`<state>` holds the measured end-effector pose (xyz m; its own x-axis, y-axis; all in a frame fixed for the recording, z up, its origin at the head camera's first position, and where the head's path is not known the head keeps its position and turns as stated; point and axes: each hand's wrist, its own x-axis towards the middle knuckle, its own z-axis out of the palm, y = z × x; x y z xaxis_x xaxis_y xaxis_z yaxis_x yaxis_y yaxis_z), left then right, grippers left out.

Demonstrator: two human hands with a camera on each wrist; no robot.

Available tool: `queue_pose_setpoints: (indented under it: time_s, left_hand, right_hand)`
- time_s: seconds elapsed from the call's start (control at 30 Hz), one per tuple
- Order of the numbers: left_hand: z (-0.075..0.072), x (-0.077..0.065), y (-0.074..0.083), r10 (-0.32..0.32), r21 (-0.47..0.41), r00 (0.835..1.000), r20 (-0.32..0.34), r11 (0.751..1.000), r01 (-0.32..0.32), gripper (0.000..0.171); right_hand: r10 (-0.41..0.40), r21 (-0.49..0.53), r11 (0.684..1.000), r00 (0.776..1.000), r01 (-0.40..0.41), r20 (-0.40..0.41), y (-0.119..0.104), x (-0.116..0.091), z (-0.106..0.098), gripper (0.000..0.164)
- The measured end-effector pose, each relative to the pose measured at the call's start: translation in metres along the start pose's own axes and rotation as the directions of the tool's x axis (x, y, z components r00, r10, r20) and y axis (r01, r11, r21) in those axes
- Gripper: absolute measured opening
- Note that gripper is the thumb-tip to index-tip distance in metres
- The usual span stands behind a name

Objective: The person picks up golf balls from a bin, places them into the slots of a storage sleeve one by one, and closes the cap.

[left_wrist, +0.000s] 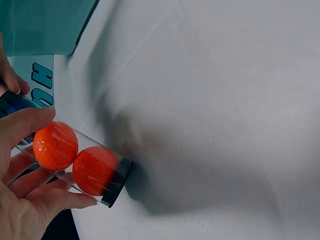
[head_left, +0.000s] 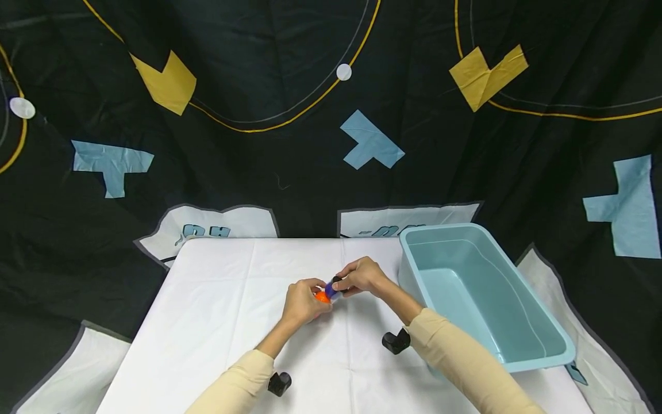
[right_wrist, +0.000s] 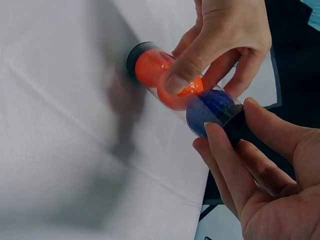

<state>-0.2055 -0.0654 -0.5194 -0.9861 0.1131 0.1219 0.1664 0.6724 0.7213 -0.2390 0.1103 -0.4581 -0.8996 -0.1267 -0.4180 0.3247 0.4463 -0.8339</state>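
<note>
Above the white table, both hands hold one clear tube [left_wrist: 82, 141] with a black cap at each end. Inside it lie two orange balls [right_wrist: 152, 67] and a blue ball [right_wrist: 207, 112], in a row. My left hand [head_left: 302, 302] grips the tube around its orange part, thumb on one side and fingers on the other. At the blue end, my right hand [head_left: 364, 275] pinches the black cap [right_wrist: 234, 124] between thumb and fingers. The other black cap [left_wrist: 118, 184] points away from the right hand. The tube is tilted in the wrist views.
A light blue plastic bin [head_left: 411, 270] stands on the right of the white-covered table [head_left: 217, 322], beside the right forearm. Small black pieces [head_left: 396, 341] show by each sleeve. Behind the table hangs a black cloth [head_left: 300, 184] with blue and yellow patches.
</note>
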Motion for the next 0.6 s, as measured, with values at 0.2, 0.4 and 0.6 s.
queue_pose_setpoints:
  time_s: [0.2, 0.4, 0.6]
  left_hand:
    - [0.0014, -0.0007, -0.0007, 0.017, 0.007, 1.0, -0.008, 1.0, -0.017, 0.039]
    - [0.0, -0.0011, -0.0013, 0.017, 0.019, 1.0, -0.009, 1.0, -0.017, 0.039]
    - [-0.0038, -0.0024, -0.0061, 0.015, 0.023, 1.0, 0.005, 1.0, -0.015, 0.04]
  right_hand:
    - [-0.004, 0.001, 1.0, 1.0, 0.004, 0.012, 0.0026, 0.0025, -0.0013, 0.025]
    - [-0.032, -0.024, 0.999, 0.999, 0.033, 0.026, 0.0038, 0.0054, -0.0024, 0.027]
    - [-0.099, -0.02, 0.995, 0.994, 0.1, 0.051, 0.0072, 0.0073, 0.0015, 0.031]
